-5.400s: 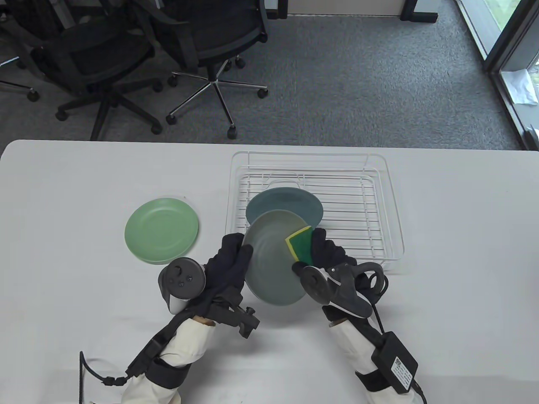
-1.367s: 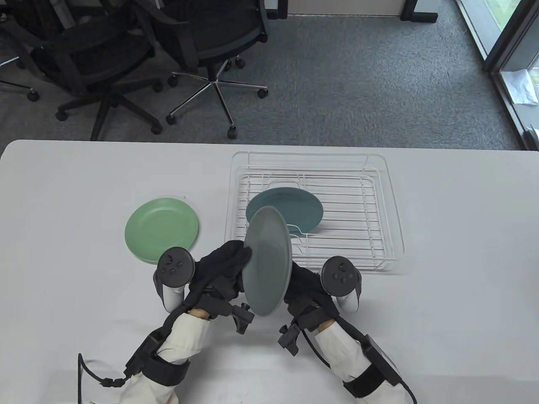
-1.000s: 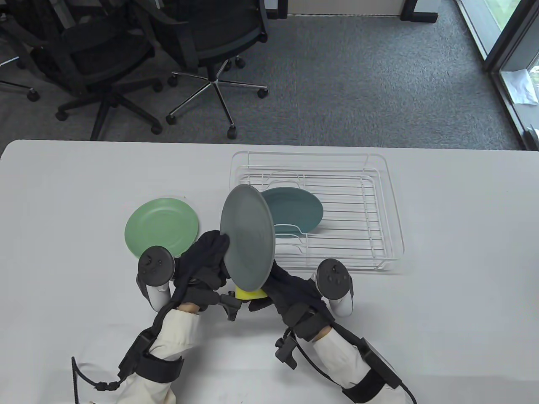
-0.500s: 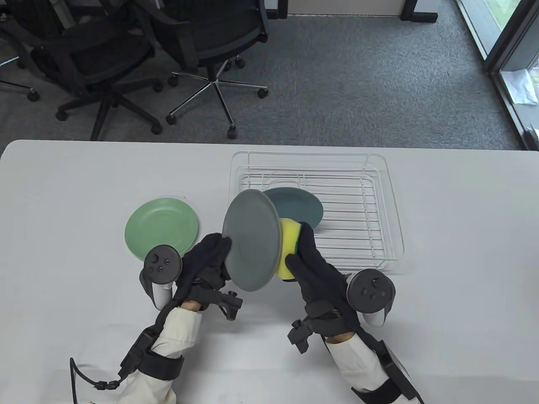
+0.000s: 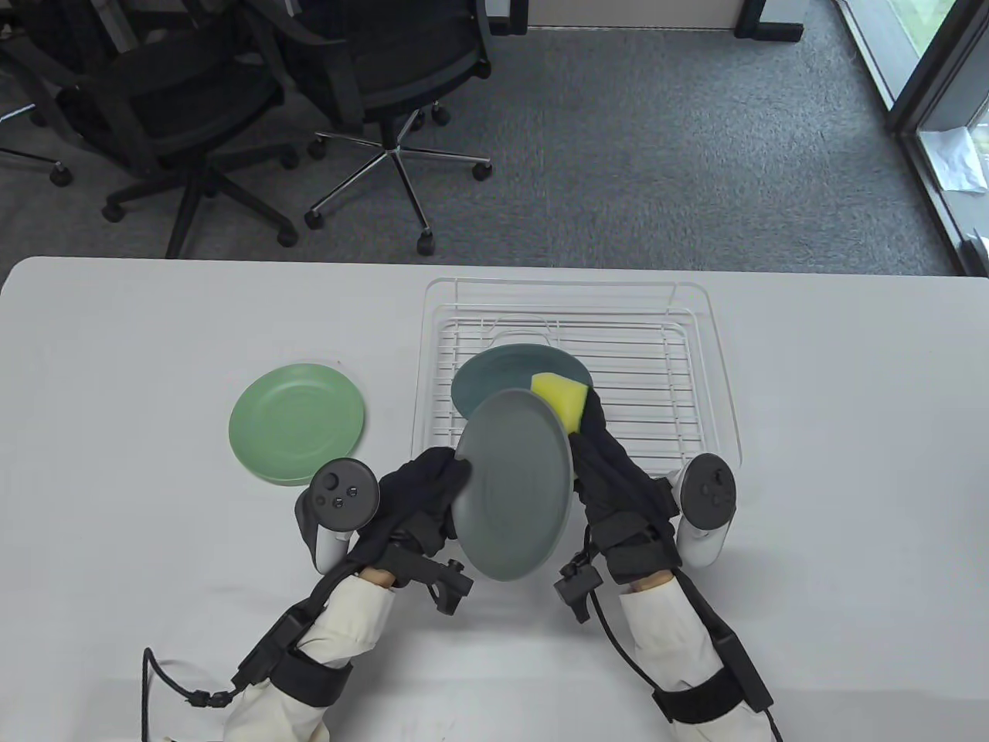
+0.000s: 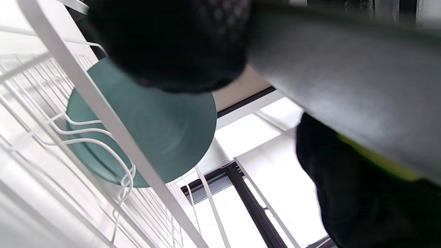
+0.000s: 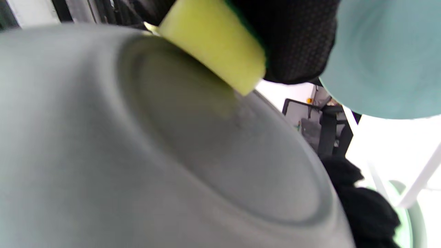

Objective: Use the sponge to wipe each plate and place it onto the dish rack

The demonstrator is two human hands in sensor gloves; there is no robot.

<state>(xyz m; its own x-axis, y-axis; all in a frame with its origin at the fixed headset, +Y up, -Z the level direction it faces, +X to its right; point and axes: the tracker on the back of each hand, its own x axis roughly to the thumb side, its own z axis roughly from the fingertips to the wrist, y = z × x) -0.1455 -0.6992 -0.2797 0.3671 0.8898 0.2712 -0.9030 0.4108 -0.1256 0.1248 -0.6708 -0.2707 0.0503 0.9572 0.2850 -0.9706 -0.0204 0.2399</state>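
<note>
My left hand (image 5: 442, 478) grips the left rim of a grey plate (image 5: 514, 487), thumb on its upper face, and holds it tilted above the table in front of the dish rack (image 5: 699, 363). My right hand (image 5: 589, 433) grips a yellow sponge (image 5: 562, 394) with a green back at the plate's far right rim. In the right wrist view the sponge (image 7: 213, 44) presses on the grey plate's underside (image 7: 137, 155). A teal plate (image 5: 502, 371) lies in the rack's left part. On the table to the left lies a light green plate (image 5: 297, 423).
The white wire rack's right half holds nothing. Office chairs (image 5: 232, 93) stand on the carpet beyond the table's far edge. In the left wrist view a rack wire (image 6: 103, 113) crosses in front of the teal plate (image 6: 165, 137).
The grey plate has shifted right and nearer to me, tilting flatter. My right hand has slid the sponge from the plate's right side up to its far right rim.
</note>
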